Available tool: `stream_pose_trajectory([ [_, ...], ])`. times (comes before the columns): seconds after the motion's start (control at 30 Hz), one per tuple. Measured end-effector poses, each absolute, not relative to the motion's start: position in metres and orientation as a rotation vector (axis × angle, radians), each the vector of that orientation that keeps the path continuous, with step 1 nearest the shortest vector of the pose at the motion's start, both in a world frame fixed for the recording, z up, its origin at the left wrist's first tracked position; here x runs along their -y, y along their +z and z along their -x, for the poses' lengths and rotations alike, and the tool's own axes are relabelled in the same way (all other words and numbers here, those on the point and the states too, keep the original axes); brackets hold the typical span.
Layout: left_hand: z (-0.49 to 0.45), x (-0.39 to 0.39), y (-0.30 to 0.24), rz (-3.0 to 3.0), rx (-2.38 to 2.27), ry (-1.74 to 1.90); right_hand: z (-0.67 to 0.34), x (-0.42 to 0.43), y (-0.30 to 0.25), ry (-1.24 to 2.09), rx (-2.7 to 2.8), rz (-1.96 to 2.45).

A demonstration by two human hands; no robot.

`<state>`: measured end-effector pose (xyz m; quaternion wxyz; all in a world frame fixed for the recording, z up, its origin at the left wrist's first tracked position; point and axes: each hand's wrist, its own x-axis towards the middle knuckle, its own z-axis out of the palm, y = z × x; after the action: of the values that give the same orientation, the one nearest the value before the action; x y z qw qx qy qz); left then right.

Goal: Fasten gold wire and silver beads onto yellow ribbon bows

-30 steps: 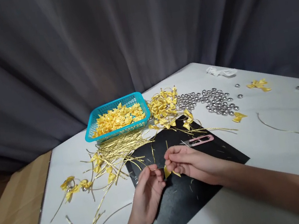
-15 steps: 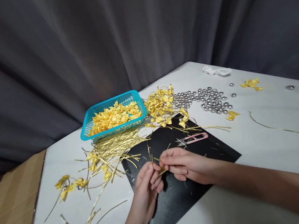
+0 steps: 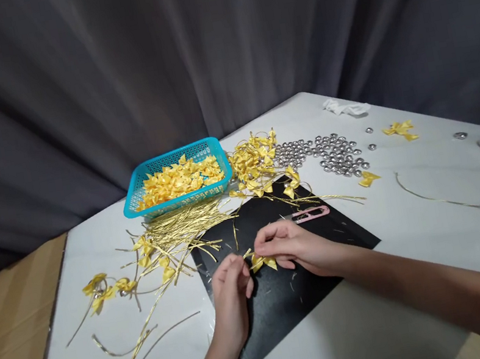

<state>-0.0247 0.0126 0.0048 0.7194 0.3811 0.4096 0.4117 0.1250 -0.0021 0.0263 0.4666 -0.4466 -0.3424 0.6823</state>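
Though partly hidden, yellow bow [image 3: 258,263] between left hand [image 3: 230,289] and farther right hand [image 3: 289,246], both pinched, apparently on gold wire [image 3: 247,253].

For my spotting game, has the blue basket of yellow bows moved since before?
No. Against the far corner of the white table, the blue plastic basket stays put; only the camera's view shifted.

Basket [image 3: 228,172] behind, mat [image 3: 282,314] in front on the surface [image 3: 455,240]
Bows [image 3: 175,180] lie in the basket, wires [image 3: 187,223] before it; rightward, a bow heap [image 3: 255,161], then beads [image 3: 337,153]. Snips [image 3: 313,213] lie on the mat, right of one bow [image 3: 264,262].
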Motion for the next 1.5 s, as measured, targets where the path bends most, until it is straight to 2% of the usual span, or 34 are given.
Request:
stream_pose_trajectory([
  [0.57, 0.0269, -0.0123, 0.0035, -0.891, -0.906, 0.809, -0.1229, 0.0018, 0.0297, 1.812, 0.762, 1.086],
  [1.5, 0.0282, -0.0110, 0.0032, -0.929, -0.902, 0.808, -0.1240, 0.0021, 0.0283, 1.755, 0.907, 1.247],
])
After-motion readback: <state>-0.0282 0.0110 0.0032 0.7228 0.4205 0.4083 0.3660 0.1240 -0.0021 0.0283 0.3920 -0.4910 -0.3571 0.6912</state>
